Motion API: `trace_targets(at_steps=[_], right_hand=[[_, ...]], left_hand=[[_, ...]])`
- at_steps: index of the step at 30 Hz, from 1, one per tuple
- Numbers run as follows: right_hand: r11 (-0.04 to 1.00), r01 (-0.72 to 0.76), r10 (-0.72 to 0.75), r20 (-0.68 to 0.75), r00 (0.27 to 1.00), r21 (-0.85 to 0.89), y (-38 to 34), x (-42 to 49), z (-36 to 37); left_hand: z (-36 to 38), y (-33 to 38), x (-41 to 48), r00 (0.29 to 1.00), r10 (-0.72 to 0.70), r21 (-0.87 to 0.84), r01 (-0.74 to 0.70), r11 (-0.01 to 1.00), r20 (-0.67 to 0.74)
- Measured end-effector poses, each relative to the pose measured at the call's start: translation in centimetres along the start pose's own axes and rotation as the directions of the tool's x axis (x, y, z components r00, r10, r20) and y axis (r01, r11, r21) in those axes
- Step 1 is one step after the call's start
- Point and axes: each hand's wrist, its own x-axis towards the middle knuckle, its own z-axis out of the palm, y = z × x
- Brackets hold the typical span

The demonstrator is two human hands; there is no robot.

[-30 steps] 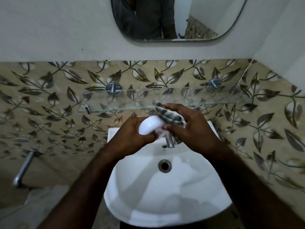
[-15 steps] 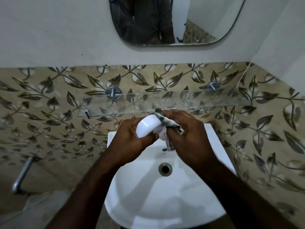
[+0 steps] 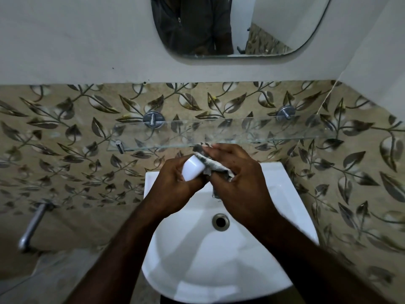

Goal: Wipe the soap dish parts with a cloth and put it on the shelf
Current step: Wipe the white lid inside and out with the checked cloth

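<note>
Above the sink (image 3: 274, 178): both hands work over the white basin, near its back rim
Shelf (image 3: 263, 132): glass, on the wall just behind the hands; no dish part on it yet
Left hand (image 3: 173, 189): fingers curled round the dish part, holding it tilted
Right hand (image 3: 238, 178): pinches the cloth against the part's far end
Cloth (image 3: 208, 162): striped, bunched over the part's upper end; a second ago it lay more along the right side
Dish part (image 3: 192, 170): white, rounded, between the hands; turned steeper than a second ago, less of it showing
Meaning: the wipe is working round the part, I judge; shelving comes after
</note>
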Motion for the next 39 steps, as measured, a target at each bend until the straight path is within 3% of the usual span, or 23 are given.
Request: trace_targets(at_steps=[3, 5, 7, 10, 13, 17, 21, 24, 26, 28, 31, 36, 39], right_hand=[[0.996, 0.084, -0.084, 0.014, 0.996, 0.008, 0.7, 0.7, -0.7], [0.999, 0.016, -0.015, -0.005, 1.0, 0.051, 1.7, 1.5, -1.5], [0.97, -0.139, 0.131, 0.055, 0.99, 0.2, 2.5, 2.1, -2.3], [0.774, -0.349, 0.265, 0.231, 0.936, 0.528, 3.2, 2.3, -3.1], [0.564, -0.435, 0.278, 0.335, 0.9, 0.702, 3.3, 2.1, -3.0], [0.576, -0.403, 0.277, 0.294, 0.915, 0.711, 3.5, 2.0, -2.8], [0.652, -0.366, 0.262, 0.256, 0.931, 0.664, 3.5, 2.1, -3.4], [0.782, -0.311, 0.199, 0.257, 0.946, 0.54, 2.9, 2.2, -4.0], [0.9, -0.255, 0.167, 0.26, 0.951, 0.354, 2.8, 2.6, -4.4], [0.967, -0.184, 0.13, 0.278, 0.952, 0.176, 2.9, 2.9, -4.6], [0.987, -0.125, 0.089, 0.311, 0.946, 0.099, 2.6, 3.2, -4.3], [0.959, 0.205, -0.159, 0.231, 0.96, -0.193, 1.7, 3.0, -3.3], [0.901, 0.288, -0.215, 0.243, 0.946, -0.324, 0.7, 1.1, -1.4]], left_hand=[[-0.4, 0.3, -0.2, 0.999, 0.026, -0.039, -0.026, 0.999, -0.02], [-0.4, 0.6, -0.4, 0.999, 0.016, -0.089, -0.019, 0.996, -0.035], [-0.3, 0.8, -0.5, 0.999, 0.018, -0.16, -0.025, 0.987, -0.047], [-0.5, 1.1, -0.7, 0.996, 0.031, -0.367, -0.058, 0.928, -0.079], [-0.3, 1.2, -0.7, 0.999, 0.027, -0.524, -0.047, 0.85, -0.045], [-0.1, 0.2, -0.6, 1.0, 0.003, -0.595, -0.01, 0.804, -0.012], [-0.6, -1.1, -1.0, 0.998, -0.048, -0.56, 0.061, 0.826, 0.038], [-1.4, -1.7, -1.2, 0.995, -0.072, -0.515, 0.097, 0.852, 0.069], [-2.5, -1.4, -1.0, 0.994, -0.079, -0.373, 0.102, 0.922, 0.077], [-3.0, -0.8, -0.5, 0.991, -0.058, -0.102, 0.071, 0.992, 0.12], [-2.0, 0.1, 0.5, 0.992, 0.027, 0.25, -0.057, 0.967, 0.123], [-0.7, 0.0, 1.2, 1.0, 0.012, 0.201, -0.008, 0.979, -0.019], [-0.2, -0.5, 1.1, 0.999, 0.025, 0.206, -0.02, 0.978, -0.022]])
